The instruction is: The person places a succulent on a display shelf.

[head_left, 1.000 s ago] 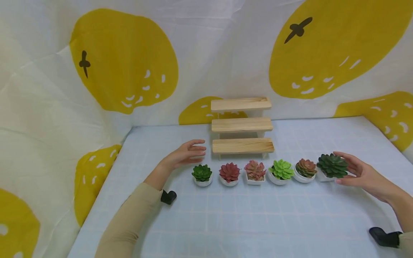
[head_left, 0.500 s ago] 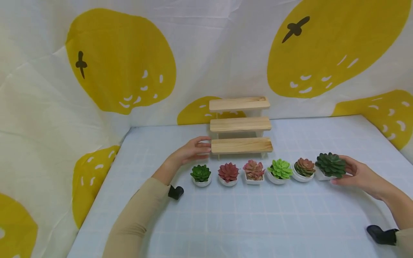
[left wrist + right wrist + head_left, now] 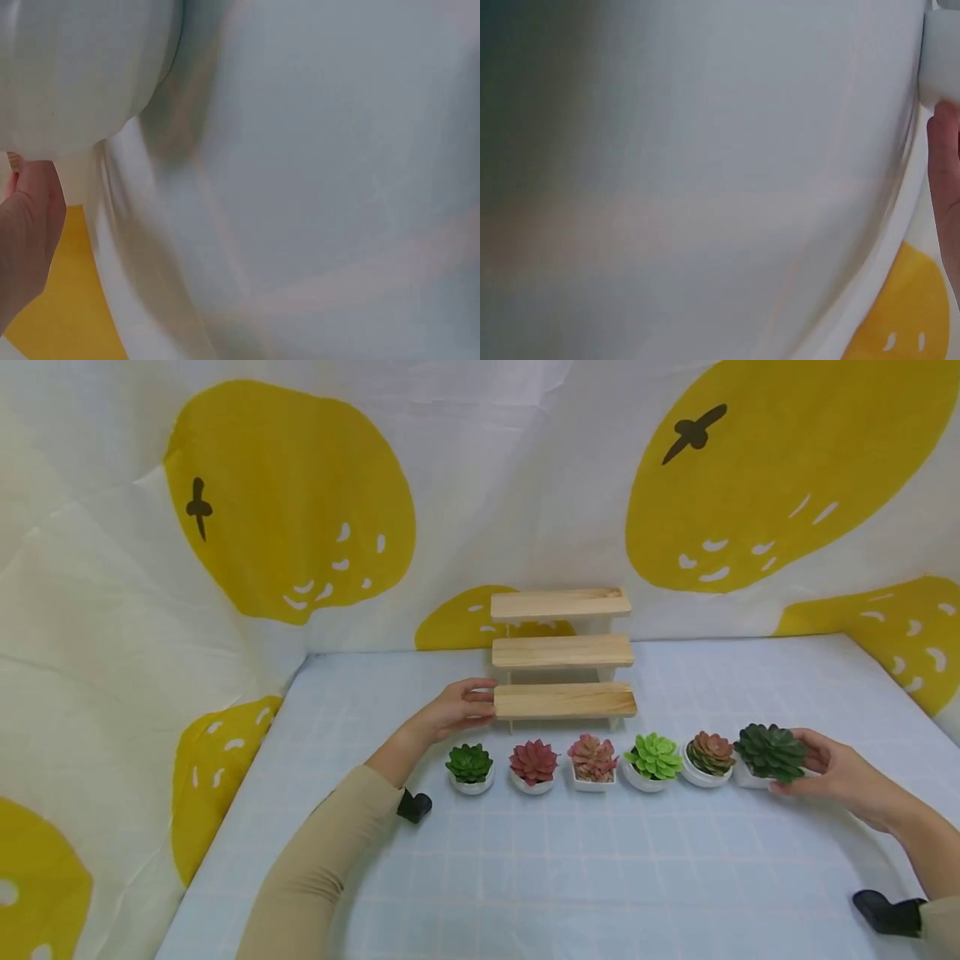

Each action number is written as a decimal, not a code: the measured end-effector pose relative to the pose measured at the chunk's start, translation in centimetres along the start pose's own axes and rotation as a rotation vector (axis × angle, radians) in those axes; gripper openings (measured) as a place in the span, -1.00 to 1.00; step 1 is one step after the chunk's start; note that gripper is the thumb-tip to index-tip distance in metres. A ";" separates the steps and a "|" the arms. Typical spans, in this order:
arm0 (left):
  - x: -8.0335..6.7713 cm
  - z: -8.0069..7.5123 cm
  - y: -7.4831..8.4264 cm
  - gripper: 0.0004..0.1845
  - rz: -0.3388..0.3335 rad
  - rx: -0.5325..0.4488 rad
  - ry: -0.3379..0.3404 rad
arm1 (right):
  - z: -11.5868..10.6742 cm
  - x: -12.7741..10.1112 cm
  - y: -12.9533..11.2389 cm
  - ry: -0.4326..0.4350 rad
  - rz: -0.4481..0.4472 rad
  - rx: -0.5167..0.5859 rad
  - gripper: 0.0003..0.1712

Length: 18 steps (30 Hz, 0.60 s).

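Head view, with the two wrist views. The right hand (image 3: pixel 832 770) grips the dark green succulent (image 3: pixel 770 750), thumb and fingers curled round its small white pot. This plant sits at the right end of a row of six potted succulents on the pale blue checked cloth (image 3: pixel 600 877), just left of the palm.

Running leftward from the right hand, the row holds a brown-red succulent (image 3: pixel 710 752) touching or nearly touching the held plant, then a light green succulent (image 3: pixel 655 755), a pink succulent (image 3: pixel 592 757), a red succulent (image 3: pixel 533 761) and a small green succulent (image 3: pixel 469 762).

The left hand (image 3: pixel 453 708) rests at the left end of the lowest board of the three-step wooden stand (image 3: pixel 562 652); its fingertips touch the board's end, the fingers lightly bent, and whether they actually clasp the wood cannot be told. The small green succulent lies just in front of this hand.

Both wrist views are blurred; each shows only pale cloth and a finger edge. A white backdrop with yellow fruit shapes (image 3: pixel 292 493) hangs behind the stand.
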<state>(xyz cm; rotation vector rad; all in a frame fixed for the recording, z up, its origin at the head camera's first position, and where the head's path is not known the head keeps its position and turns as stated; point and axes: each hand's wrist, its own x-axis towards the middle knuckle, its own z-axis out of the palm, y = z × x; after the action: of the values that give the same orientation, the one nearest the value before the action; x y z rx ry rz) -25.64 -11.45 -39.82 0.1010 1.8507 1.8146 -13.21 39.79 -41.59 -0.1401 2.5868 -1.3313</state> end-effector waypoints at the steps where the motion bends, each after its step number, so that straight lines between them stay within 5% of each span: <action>1: 0.0 0.1 0.0 -0.43 -0.005 -0.002 0.001 | 0.0 0.0 0.0 -0.005 0.007 0.000 -0.37; 18: 0.1 0.6 -0.1 -0.43 -0.012 -0.010 0.066 | -1.8 0.8 -2.2 0.045 0.052 -0.108 -0.35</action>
<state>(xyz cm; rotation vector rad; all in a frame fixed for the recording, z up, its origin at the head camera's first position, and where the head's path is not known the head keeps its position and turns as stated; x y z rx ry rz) -25.43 -10.88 -39.90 0.0268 1.8828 1.8400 -14.48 39.77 -38.89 -0.0611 2.6813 -1.1915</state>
